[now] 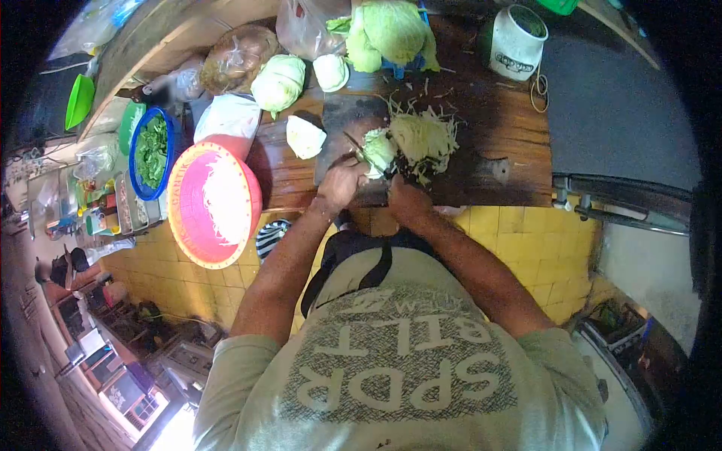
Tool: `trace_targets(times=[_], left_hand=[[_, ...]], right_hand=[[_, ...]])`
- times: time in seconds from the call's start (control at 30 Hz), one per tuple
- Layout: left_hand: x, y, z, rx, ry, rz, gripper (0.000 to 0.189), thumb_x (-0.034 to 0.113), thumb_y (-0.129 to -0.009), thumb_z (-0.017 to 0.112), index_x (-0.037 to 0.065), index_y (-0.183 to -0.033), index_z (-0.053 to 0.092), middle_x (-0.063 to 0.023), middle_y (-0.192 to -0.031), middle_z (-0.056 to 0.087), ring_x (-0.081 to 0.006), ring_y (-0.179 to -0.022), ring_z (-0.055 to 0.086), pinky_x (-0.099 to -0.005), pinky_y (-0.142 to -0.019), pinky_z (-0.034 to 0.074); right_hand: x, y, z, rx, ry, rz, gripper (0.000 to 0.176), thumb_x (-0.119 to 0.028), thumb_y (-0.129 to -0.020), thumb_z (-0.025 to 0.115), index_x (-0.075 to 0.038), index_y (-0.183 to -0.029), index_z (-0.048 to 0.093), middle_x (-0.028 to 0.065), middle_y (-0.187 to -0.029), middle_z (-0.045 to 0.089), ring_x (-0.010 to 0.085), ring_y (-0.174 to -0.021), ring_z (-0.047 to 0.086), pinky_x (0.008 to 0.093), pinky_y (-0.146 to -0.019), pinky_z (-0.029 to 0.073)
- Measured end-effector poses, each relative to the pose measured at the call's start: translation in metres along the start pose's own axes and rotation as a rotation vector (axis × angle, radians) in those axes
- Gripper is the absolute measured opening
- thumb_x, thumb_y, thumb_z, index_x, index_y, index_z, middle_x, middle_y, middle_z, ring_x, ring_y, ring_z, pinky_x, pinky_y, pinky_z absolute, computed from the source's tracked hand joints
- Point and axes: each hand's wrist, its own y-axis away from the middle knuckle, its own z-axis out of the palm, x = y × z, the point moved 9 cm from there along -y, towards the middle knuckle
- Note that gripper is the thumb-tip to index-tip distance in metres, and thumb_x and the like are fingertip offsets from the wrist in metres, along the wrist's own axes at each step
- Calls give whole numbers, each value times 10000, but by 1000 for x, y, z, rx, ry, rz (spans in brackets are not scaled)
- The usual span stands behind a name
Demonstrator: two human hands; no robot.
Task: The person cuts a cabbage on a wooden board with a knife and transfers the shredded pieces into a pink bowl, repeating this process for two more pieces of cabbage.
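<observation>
A cut piece of cabbage (378, 149) lies on the dark cutting board (336, 124), pressed by the fingers of my left hand (344, 182). My right hand (408, 200) is closed at the board's near edge, just right of that piece. It grips what looks like a knife, mostly hidden by the hand and the cabbage. Touching the piece on its right is a heap of shredded cabbage (425, 139), with loose strands scattered around it. To the left of the board rests a cut cabbage chunk (305, 137).
Whole cabbages (279, 84) and a leafy head (391, 34) line the table's back. A pink basket (177, 197) of white shreds stands left, beside a blue-rimmed basin (134, 161) of greens. A white appliance (517, 46) with a cord sits back right.
</observation>
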Motion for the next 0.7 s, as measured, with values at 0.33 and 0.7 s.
trace_targets(times=[0.33, 0.7], left_hand=[[-4, 5, -3, 155, 0, 104, 112, 134, -754, 687, 87, -853, 664, -108, -886, 674, -314, -881, 648, -430, -769, 510], [-47, 17, 27, 206, -58, -65, 93, 110, -747, 651, 82, -829, 686, -131, -868, 666, -311, -859, 636, -397, -796, 511]], right_hand=[[-7, 6, -2, 67, 36, -29, 288, -211, -938, 442, 56, -1045, 440, 312, -836, 644, 442, -826, 659, 546, -723, 518], [3, 2, 16, -10, -13, -17, 292, -218, -943, 476, 37, -1072, 418, 282, -846, 657, 446, -828, 658, 541, -738, 517]])
